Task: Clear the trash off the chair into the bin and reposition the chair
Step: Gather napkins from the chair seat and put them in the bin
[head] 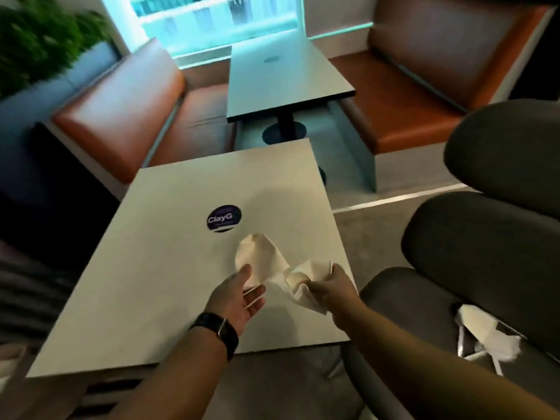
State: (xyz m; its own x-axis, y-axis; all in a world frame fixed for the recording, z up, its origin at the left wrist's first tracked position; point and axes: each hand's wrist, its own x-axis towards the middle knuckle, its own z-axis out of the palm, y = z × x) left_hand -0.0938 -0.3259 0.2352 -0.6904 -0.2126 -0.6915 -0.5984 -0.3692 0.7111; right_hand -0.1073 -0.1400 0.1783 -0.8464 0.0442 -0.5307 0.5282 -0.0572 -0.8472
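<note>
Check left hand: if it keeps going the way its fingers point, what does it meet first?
Probably the crumpled napkin. The left hand lies palm up, its fingers already at the napkin's near edge. Beyond is bare table; depth is unclear.

Dim interior w/ cyan-white glare from window at top, soft shadow on near table, motion blur throughout esp. plant at top left, wide-angle bending at frame edges.
</note>
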